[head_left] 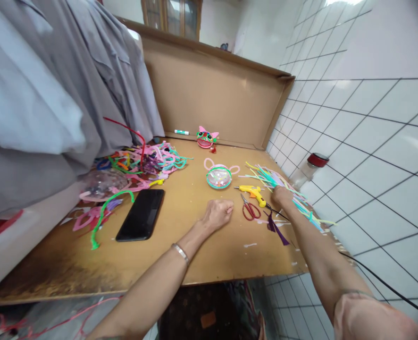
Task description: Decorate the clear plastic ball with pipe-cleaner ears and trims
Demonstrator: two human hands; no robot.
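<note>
My left hand (219, 213) rests on the table as a fist, and nothing shows in it. Just beyond it sits a round clear plastic piece (219, 176) edged with green pipe cleaner, with two pink loops like ears. My right hand (282, 195) reaches down at a bundle of pastel pipe cleaners (265, 175) on the right. Its fingers are curled out of sight, so what they grip cannot be made out. Between the hands lie a yellow glue gun (253, 191) and red-handled scissors (251, 211). A purple tassel (277, 228) lies nearer to me.
A black phone (140, 215) and a heap of coloured pipe cleaners (152, 158) are on the left, under hanging grey cloth (71, 85). At the back stand a finished animal face (206, 138) and a glue stick (181, 132). A red-lidded jar (310, 170) stands by the tiled wall.
</note>
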